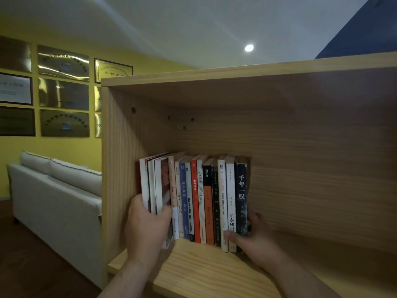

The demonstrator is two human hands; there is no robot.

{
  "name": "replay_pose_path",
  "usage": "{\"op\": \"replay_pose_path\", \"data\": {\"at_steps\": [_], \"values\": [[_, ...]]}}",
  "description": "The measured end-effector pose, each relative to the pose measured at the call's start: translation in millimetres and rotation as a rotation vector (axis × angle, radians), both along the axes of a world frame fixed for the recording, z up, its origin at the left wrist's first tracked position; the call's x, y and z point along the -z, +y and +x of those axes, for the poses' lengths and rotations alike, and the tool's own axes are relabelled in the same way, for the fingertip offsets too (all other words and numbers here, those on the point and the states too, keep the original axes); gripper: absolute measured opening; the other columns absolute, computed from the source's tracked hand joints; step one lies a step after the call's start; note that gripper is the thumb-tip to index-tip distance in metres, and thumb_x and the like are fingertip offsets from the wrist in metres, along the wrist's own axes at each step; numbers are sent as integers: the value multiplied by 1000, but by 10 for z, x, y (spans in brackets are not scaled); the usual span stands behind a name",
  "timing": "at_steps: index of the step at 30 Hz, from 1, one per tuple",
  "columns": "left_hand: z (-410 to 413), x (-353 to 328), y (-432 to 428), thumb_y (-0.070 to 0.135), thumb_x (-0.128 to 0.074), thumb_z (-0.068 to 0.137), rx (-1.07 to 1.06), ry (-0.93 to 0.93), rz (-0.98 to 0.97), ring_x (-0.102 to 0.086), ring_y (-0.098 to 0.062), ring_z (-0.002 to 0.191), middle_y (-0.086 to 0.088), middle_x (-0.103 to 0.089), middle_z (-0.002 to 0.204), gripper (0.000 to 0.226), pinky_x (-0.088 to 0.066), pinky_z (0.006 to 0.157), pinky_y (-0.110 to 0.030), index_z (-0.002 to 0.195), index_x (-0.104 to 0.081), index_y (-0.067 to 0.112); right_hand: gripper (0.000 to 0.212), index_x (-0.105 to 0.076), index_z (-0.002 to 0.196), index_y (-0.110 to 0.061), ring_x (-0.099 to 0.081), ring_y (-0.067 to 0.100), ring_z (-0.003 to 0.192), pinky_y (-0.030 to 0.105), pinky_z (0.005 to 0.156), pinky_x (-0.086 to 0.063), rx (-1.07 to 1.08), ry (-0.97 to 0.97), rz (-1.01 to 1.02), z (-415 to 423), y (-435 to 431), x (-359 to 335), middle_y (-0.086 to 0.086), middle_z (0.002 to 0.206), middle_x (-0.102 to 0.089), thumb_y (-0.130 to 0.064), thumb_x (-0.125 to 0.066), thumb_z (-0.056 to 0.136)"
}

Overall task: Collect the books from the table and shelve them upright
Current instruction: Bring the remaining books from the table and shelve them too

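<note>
Books (206, 201) stand upright in one row on the board of a pine bookcase compartment (204, 274), close to its left side panel (120, 158). My left hand (148, 224) grips the leftmost few, which show cover edges rather than spines. My right hand (255, 239) clasps the other end, with the thumb on a white spine and the fingers curled behind the dark last volume (241, 190), titled 千年一叹. Eleven spines face me. The bunch in my left hand looks like three or four, but I cannot count it surely. Other titles I can read are 乡土中国 (171, 190), 故事新编 (183, 194) on blue, 小狗钱钱 (195, 201) on red, and 人间词话 (200, 186). Beyond the side panel sits one white sofa (53, 190) with two back cushions. Above it, on a yellow wall, hang at least nine framed plaques (63, 93), one of them reading 创新. One round ceiling lamp (249, 47) glows.
</note>
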State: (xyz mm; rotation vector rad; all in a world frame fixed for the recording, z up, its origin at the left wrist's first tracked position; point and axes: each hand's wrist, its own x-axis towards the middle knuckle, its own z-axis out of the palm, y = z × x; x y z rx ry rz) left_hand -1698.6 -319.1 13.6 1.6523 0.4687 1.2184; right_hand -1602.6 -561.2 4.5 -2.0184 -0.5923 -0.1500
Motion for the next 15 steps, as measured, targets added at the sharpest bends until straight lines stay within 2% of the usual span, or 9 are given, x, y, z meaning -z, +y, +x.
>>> {"op": "replay_pose_path", "data": {"at_steps": [3, 5, 7, 9, 12, 13, 15], "values": [[-52, -36, -28, 28, -85, 73, 58, -30, -13, -70, 2, 71, 7, -69, 87, 51, -53, 43, -16, 99, -47, 48, 78, -37, 116, -79, -66, -3, 98, 38, 83, -64, 14, -11, 53, -10, -13, 0, -28, 110, -65, -65, -78, 51], [-70, -64, -39, 27, -86, 75, 108, -15, -4, -72, -1, 72, 8, -71, 90, 53, -58, 50, -22, 108, -47, 43, 72, -34, 103, -85, -68, -6, 91, 36, 76, -65, 14, 4, 85, -22, -28, -7, -35, 100, -68, -57, -82, 56], [-127, -58, -51, 24, -82, 79, 103, -23, 11, -73, -1, 72, 7, -71, 90, 49, -59, 50, -23, 107, -48, 43, 76, -37, 113, -78, -68, -3, 93, 36, 77, -65, 15, 4, 85, -28, -35, -10, -29, 104, -69, -49, -86, 63], [-253, -32, -73, 24, -81, 80, 39, -21, 17, -73, -8, 72, 9, -69, 89, 47, -57, 47, -22, 103, -47, 46, 84, -38, 135, -60, -66, 0, 100, 34, 82, -63, 15, 10, 71, -19, -33, -2, -22, 116, -65, -43, -87, 69], [-516, 10, -95, 27, -83, 77, -35, -43, -12, -70, -8, 76, 11, -68, 87, 45, -53, 46, -21, 97, -48, 47, 86, -34, 140, -59, -64, -1, 105, 30, 88, -58, 3, -5, 45, -15, -15, 4, -16, 126, -62, -41, -85, 73], [-619, 10, -101, 26, -84, 76, -49, -56, -26, -68, -6, 76, 11, -68, 85, 45, -53, 49, -23, 96, -50, 48, 86, -33, 142, -58, -63, 1, 108, 31, 91, -57, 3, -12, 33, -13, -1, 10, -14, 129, -60, -42, -84, 74], [-818, -6, -111, 23, -86, 74, -70, -86, -64, -65, -5, 75, 13, -68, 83, 46, -55, 64, -32, 96, -52, 44, 90, -28, 149, -54, -62, 10, 114, 37, 97, -56, 9, -8, -8, -6, 36, 13, -9, 135, -53, -47, -81, 77]]}}
